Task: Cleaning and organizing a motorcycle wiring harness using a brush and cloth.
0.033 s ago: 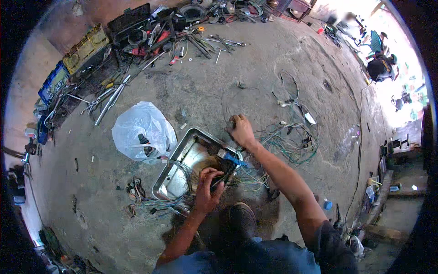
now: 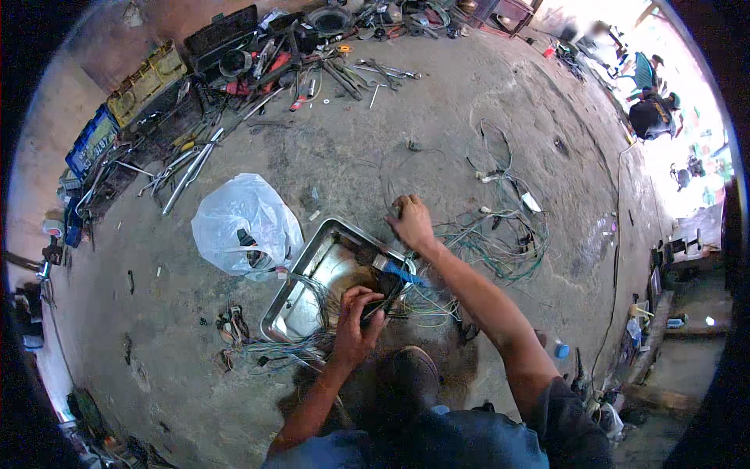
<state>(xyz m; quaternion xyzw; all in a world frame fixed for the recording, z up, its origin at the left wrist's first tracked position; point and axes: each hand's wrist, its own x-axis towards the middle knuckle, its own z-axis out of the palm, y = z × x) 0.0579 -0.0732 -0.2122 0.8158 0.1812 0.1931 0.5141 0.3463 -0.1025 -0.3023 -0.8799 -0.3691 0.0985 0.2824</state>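
A rectangular metal tray (image 2: 299,319) lies slanted on the floor before me, with a bundle of thin wires (image 2: 316,291) running across it. My left hand (image 2: 358,327) is over the tray's near side, its thumb and fingers bent together around wires beside a dark piece; the exact grip is partly hidden. Just past the tray's right corner, my right hand (image 2: 413,223) is closed, fingertips pressed together. What it pinches, if anything, is too small to make out. Between the hands, a blue strip (image 2: 402,273) sits at the tray's right edge among the wires.
A tangle of green and white wires (image 2: 508,266) spreads to the right. Left of the tray rests a clear plastic bag (image 2: 238,219) with a dark part inside. Tools, including long wrenches (image 2: 191,172), line the far left. A blue cap (image 2: 561,351) lies near my right arm.
My right hand has shifted very slightly to the left. My left hand and the tray look the same.
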